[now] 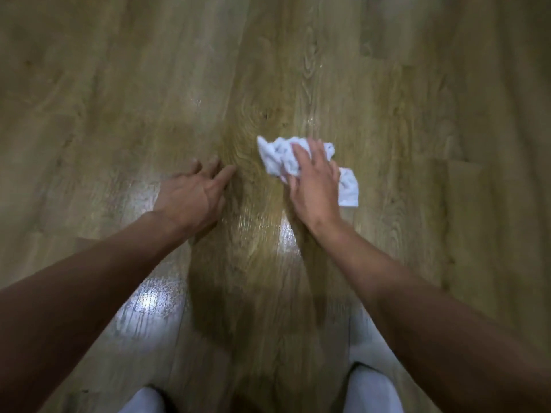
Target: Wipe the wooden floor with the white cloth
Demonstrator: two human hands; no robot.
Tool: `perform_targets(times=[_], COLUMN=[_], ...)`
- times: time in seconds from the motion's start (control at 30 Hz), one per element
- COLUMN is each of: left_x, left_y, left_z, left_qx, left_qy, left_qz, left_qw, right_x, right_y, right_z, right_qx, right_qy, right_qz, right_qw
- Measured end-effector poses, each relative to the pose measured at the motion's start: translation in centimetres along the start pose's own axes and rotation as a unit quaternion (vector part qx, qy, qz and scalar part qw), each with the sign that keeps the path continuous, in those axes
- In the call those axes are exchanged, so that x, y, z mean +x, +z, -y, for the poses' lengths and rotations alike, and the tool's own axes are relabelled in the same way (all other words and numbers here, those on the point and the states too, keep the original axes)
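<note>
We press the white cloth (286, 158) to the wooden floor (417, 99) under our right hand (313, 186), fingers (298, 150) spread flat for pressure. Our left hand (190, 195) braces beside it, fingers loosely splayed.

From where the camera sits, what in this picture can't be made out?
Head view only:
1. The middle of the white cloth: covered by the right hand lying on it.
2. The left hand, its palm and how hard it bears on the wooden floor: only its back shows.
3. The white-clad legs: cut off by the bottom edge.
4. Any dirt on the floor: blur and glare hide it.
</note>
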State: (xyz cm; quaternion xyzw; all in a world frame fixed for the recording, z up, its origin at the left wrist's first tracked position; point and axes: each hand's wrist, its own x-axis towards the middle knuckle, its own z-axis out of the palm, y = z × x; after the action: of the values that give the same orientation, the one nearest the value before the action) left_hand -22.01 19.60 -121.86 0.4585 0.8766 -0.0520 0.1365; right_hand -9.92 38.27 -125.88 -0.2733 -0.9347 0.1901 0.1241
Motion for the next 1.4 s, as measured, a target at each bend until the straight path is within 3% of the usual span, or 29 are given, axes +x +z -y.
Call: perform_targets(times=[0.13,0.23,0.3,0.37,0.43,0.5,0.57,0.67,0.77,0.8,0.87,0.93,1.03,1.13,1.2,1.27,1.4], left_x=[0.4,0.5,0.5,0.4,0.4,0.5,0.9,1.4,1.5,1.4,1.3,1.1,1.2,2.2,2.6,2.6,1.9], left_y=[0.4,0.5,0.5,0.4,0.1,-0.2,-0.5,-0.4,-0.3,-0.2,0.1,-0.1,-0.8,-1.8,-2.2,-2.2,-1.9], left_z=[-0.5,-0.5,-0.6,-0.8,-1.0,-1.7,-3.2,-6.1,-8.1,-8.4,-8.5,-8.8,-9.8,-11.5,-13.0,-14.4,-15.3], left_qx=[0.045,0.058,0.058,0.063,0.096,0.113,0.077,0.024,0.058,0.066,0.070,0.081,0.088,0.057,0.061,0.075,0.116], left_qy=[-0.019,-0.017,-0.014,0.002,0.033,0.056,0.072,0.153,0.177,0.165,0.151,0.154,0.166,0.222,0.249,0.254,0.231], left_qz=[0.012,0.045,0.060,0.065,0.074,0.075,0.056,0.027,0.046,0.046,0.050,0.062,0.058,0.029,0.041,0.068,0.099], left_qw=[0.999,0.997,0.996,0.996,0.992,0.989,0.993,0.988,0.981,0.983,0.985,0.983,0.980,0.973,0.966,0.962,0.961], right_x=[-12.9,-14.2,-10.5,-6.1,-2.7,-2.2,-4.4,-11.7,-17.0,-16.9,-15.1,-12.8,-10.7,-10.6,-12.2,-15.0,-18.8], right_y=[-1.5,-4.3,-5.6,-7.3,-8.8,-8.3,-6.4,-3.7,-4.8,-5.8,-7.7,-10.3,-14.8,-14.4,-11.8,-9.4,-9.2], right_z=[1.3,-2.7,-6.4,-11.3,-14.9,-14.0,-10.6,-4.8,-4.7,-6.5,-11.3,-17.7,-24.8,-23.0,-17.7,-12.5,-11.6], right_qx=[0.036,-0.008,-0.023,-0.030,-0.016,-0.025,-0.050,-0.011,0.000,-0.001,-0.008,-0.046,-0.058,-0.108,-0.108,-0.078,-0.086], right_qy=[-0.188,-0.328,-0.261,-0.092,0.108,0.214,0.159,-0.025,-0.219,-0.234,-0.157,0.001,0.188,0.241,0.183,0.043,-0.216], right_qz=[0.125,0.183,0.134,0.030,-0.033,-0.050,-0.053,0.021,0.139,0.157,0.115,0.023,-0.040,-0.058,-0.042,0.032,0.166], right_qw=[0.973,0.927,0.956,0.995,0.993,0.975,0.985,0.999,0.966,0.959,0.981,0.999,0.980,0.963,0.976,0.995,0.958])
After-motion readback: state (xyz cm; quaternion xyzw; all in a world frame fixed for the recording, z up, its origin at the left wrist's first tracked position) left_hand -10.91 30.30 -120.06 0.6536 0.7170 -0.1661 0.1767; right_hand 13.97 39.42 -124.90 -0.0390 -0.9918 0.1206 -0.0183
